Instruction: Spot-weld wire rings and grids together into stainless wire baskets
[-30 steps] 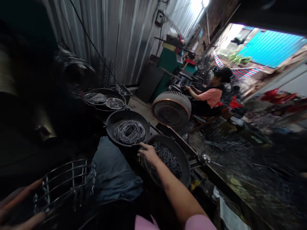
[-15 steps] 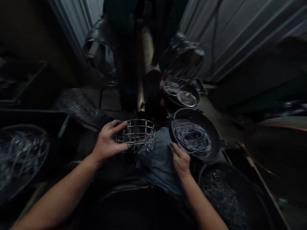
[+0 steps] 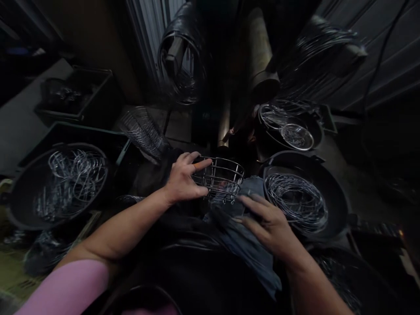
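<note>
A narrow gap parts the right fingers (image 3: 257,205) from the wire basket (image 3: 226,180), a dark pan (image 3: 335,197) blocking the way rightward.

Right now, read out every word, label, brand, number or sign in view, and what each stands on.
None can be read.
A faint mark on the dark machine is too small and dim to make out.
No lettering shows on the wire basket in the left hand.

In the middle of the frame, my wire basket (image 3: 226,177) is smooth, glossy metal. Below it, I see matt, creased cloth (image 3: 252,253), like denim. At right, the wire coil (image 3: 295,201) is shiny metal, while its pan (image 3: 339,208) looks matt. At upper centre, the pipe (image 3: 259,41) seems a worn metal.
</note>
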{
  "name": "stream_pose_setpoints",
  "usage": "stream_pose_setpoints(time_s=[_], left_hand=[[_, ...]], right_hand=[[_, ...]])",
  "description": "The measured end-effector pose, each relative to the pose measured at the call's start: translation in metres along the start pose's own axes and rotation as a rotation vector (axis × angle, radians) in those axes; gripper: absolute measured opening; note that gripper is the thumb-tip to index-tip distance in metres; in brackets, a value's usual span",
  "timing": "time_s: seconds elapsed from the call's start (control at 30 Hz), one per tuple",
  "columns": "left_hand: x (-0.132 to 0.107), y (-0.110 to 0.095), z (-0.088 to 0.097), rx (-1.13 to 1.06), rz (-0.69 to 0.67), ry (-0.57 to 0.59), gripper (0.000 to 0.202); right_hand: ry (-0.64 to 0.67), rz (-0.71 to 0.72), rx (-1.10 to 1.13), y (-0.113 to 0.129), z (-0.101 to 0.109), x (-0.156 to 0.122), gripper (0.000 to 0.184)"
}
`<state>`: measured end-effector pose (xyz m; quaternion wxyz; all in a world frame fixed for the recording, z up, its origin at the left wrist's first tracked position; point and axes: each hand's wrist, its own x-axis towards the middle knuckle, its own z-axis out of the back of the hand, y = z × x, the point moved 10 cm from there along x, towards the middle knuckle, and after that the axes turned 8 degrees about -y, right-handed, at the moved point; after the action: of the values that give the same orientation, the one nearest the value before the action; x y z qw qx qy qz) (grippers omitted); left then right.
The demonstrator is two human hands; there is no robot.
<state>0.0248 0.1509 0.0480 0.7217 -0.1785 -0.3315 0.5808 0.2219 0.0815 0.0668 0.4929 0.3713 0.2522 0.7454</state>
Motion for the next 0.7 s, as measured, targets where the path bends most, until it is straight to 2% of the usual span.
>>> stream_pose_setpoints(time_s=[0.1,0.27,0.33,0.4,0.53,0.6,0.7], left_hand=[[-0.001,-0.006,-0.001,0.033,-0.03,0.007,0.076],[-0.005,-0.013,0.002,0.075,-0.092,-0.037,0.073],[-0.005,-0.015,0.003,0.09,-0.123,-0.054,0.072],[-0.003,-0.014,0.003,0.085,-0.125,-0.061,0.072],[0.005,-0.004,0.003,0.036,-0.054,-0.081,0.073],[0.009,-0.003,0.004,0.01,-0.042,-0.1,0.071],[0.012,-0.004,0.004,-0.029,-0.043,-0.124,0.07]], right_hand=[[0.2,0.075,0.033,0.022,-0.026,0.015,0.02],[0.338,-0.114,0.105,0.008,-0.055,0.046,0.02],[0.329,-0.126,-0.059,0.005,-0.054,0.055,0.019],[0.335,-0.073,-0.284,0.01,-0.053,0.058,0.022],[0.35,0.079,-0.616,0.021,-0.056,0.054,0.04],[0.273,0.16,-0.666,0.024,-0.055,0.053,0.038],[0.116,0.285,-0.551,0.027,-0.047,0.055,0.029]])
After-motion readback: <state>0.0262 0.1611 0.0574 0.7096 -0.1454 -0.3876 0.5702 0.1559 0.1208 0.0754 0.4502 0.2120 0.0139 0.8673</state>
